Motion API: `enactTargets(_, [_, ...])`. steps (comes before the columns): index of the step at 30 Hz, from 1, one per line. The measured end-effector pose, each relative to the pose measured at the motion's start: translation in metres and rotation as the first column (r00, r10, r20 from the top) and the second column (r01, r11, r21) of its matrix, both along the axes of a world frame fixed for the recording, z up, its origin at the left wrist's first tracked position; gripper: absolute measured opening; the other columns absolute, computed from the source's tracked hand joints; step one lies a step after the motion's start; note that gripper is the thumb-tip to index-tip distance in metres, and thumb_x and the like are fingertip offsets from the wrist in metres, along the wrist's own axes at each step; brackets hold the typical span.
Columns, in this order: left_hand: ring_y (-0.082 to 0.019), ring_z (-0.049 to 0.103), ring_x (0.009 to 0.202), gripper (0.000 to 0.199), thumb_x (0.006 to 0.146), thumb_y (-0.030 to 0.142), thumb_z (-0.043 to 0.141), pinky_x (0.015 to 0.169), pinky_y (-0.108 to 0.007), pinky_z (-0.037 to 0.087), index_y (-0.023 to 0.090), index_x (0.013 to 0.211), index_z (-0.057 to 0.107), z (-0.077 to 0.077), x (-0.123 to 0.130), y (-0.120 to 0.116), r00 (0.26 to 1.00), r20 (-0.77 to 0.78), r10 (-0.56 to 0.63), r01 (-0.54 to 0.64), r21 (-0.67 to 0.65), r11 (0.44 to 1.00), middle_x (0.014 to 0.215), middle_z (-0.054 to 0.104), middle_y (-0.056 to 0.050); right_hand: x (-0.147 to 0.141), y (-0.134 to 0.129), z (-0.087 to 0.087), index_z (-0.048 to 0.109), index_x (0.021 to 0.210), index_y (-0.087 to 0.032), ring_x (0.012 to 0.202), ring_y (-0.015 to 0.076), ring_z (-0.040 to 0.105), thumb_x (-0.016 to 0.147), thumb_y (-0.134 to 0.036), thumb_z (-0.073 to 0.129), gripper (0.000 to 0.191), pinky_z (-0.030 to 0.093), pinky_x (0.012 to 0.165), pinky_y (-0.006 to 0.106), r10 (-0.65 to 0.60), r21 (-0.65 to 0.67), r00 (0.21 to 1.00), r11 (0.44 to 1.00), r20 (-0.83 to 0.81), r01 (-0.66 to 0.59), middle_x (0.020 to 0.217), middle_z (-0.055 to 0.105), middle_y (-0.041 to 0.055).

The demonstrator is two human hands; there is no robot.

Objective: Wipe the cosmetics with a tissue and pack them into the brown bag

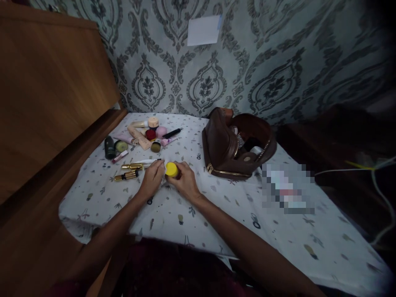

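Observation:
My right hand (186,181) is wrapped round a small jar with a yellow lid (171,169), held just above the cloth-covered table. Close beside it, my left hand (153,178) is closed, its fingertips pinching a thin white piece that looks like a tissue (165,164) against the jar's left side. Left of that hand lie a gold tube (132,166) and a black-and-gold tube (126,175), with a slim white tube (147,161) behind them. My fingers partly hide the jar's body.
Cosmetics are grouped at the back left, including a peach tube (139,137), a red-lidded jar (150,134) and a dark green bottle (109,147). An open brown bag (222,144) with items inside stands right of my hands. A blurred-out object (288,189) lies farther right. A wooden cabinet (55,82) borders the left.

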State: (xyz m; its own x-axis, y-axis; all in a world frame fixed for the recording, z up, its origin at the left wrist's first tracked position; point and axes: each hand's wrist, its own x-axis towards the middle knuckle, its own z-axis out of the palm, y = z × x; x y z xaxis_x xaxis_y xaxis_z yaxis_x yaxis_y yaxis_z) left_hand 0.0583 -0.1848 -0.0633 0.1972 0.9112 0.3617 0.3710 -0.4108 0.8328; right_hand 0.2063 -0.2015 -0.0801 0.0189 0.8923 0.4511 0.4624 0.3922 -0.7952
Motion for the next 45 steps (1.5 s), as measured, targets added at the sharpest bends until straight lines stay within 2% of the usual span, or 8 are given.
enactTargets(5, [-0.02,0.056,0.093,0.037,0.095,0.033,0.044,0.088,-0.033,0.045,0.017,0.12,0.066,0.0,-0.002,-0.001,0.996,-0.082,-0.035,0.042,0.089,0.995,0.095,0.061,-0.007,0.001,0.0,-0.001,0.069,0.092,-0.018,0.078,0.0209,0.056,0.068,-0.018,0.068,0.025,0.049,0.075,0.034,-0.034,-0.027,0.999,0.999,0.018,0.035,0.085,0.058,0.0046])
enactTargets(13, [-0.02,0.053,0.097,0.034,0.096,0.027,0.046,0.088,-0.033,0.045,0.021,0.121,0.069,0.003,-0.003,-0.005,0.981,-0.177,-0.082,0.115,0.19,0.975,0.097,0.051,-0.006,0.002,0.005,-0.005,0.065,0.081,-0.017,0.069,0.0186,0.053,0.067,-0.023,0.066,0.015,0.047,0.069,0.031,-0.081,-0.086,0.996,0.993,0.029,0.083,0.076,0.058,0.0028])
enactTargets(22, [-0.022,0.05,0.105,0.032,0.098,0.029,0.046,0.083,-0.032,0.047,0.031,0.121,0.068,0.0,-0.002,-0.01,0.863,-0.491,0.12,0.081,0.369,0.926,0.113,0.048,-0.008,0.003,0.006,-0.013,0.063,0.082,-0.018,0.081,0.0212,0.057,0.067,-0.024,0.067,0.016,0.05,0.076,0.035,-0.078,-0.073,0.994,0.994,0.078,0.084,0.088,0.059,0.0049])
enactTargets(26, [-0.025,0.05,0.109,0.032,0.097,0.03,0.047,0.08,-0.032,0.048,0.029,0.122,0.066,0.001,0.003,-0.013,0.807,-0.57,0.153,0.059,0.335,0.94,0.117,0.049,-0.009,0.002,0.005,-0.013,0.059,0.077,-0.019,0.078,0.0214,0.055,0.068,-0.019,0.064,0.011,0.05,0.074,0.035,-0.06,-0.077,0.987,0.994,0.148,0.072,0.086,0.055,0.0052])
enactTargets(30, [-0.025,0.053,0.106,0.032,0.095,0.038,0.05,0.08,-0.032,0.048,0.024,0.12,0.063,0.005,0.006,-0.012,0.821,-0.552,0.143,-0.003,0.246,0.969,0.114,0.05,-0.009,0.001,0.003,-0.008,0.06,0.082,-0.019,0.08,0.0217,0.055,0.071,-0.015,0.06,0.012,0.051,0.077,0.035,-0.006,-0.036,0.986,0.999,0.166,0.012,0.085,0.053,0.0046])
enactTargets(36, [-0.023,0.057,0.087,0.029,0.093,0.047,0.051,0.074,-0.032,0.043,0.019,0.094,0.059,0.006,0.003,-0.003,0.841,-0.537,0.066,-0.021,0.09,0.996,0.089,0.06,-0.005,0.0,-0.001,-0.007,0.063,0.099,-0.02,0.09,0.0221,0.058,0.069,-0.014,0.063,0.031,0.052,0.082,0.035,0.042,0.0,0.992,0.999,0.122,-0.043,0.092,0.055,0.0044])
enactTargets(41, [-0.021,0.053,0.067,0.034,0.088,0.051,0.053,0.06,-0.029,0.032,0.021,0.074,0.049,0.007,0.002,0.001,0.827,-0.56,0.055,-0.075,-0.013,0.997,0.068,0.054,-0.001,0.001,-0.002,-0.006,0.063,0.098,-0.018,0.091,0.0234,0.06,0.069,-0.014,0.064,0.029,0.052,0.081,0.036,0.025,0.004,0.995,1.0,0.096,-0.025,0.095,0.057,0.0065])
enactTargets(45, [-0.019,0.049,0.063,0.035,0.082,0.053,0.059,0.058,-0.028,0.029,0.022,0.069,0.047,0.007,0.0,0.002,0.853,-0.519,0.058,-0.094,-0.044,0.995,0.064,0.051,0.001,0.002,-0.001,-0.006,0.061,0.102,-0.019,0.096,0.0231,0.062,0.07,-0.013,0.064,0.033,0.051,0.087,0.037,0.104,0.016,0.992,0.994,0.065,-0.105,0.1,0.064,0.0063])
